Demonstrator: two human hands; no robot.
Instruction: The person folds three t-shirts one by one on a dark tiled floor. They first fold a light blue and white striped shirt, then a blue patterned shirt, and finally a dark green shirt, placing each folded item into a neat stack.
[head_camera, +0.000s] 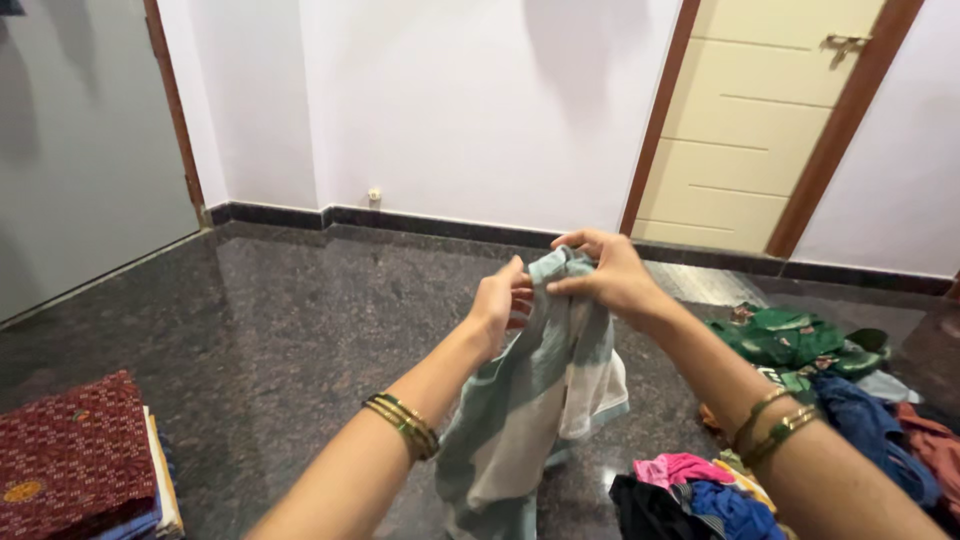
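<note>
A pale green and white cloth hangs in the air at the centre of the head view, bunched at its top edge. My left hand grips that top edge from the left. My right hand pinches the same edge from the right, so both hands nearly touch. Gold bangles ring both wrists. The cloth's lower part drapes down between my forearms toward the dark granite floor.
A stack of folded cloths, dark red on top, lies at the lower left. A loose heap of clothes in green, blue, pink and black spreads at the right. A cream door and white wall stand behind.
</note>
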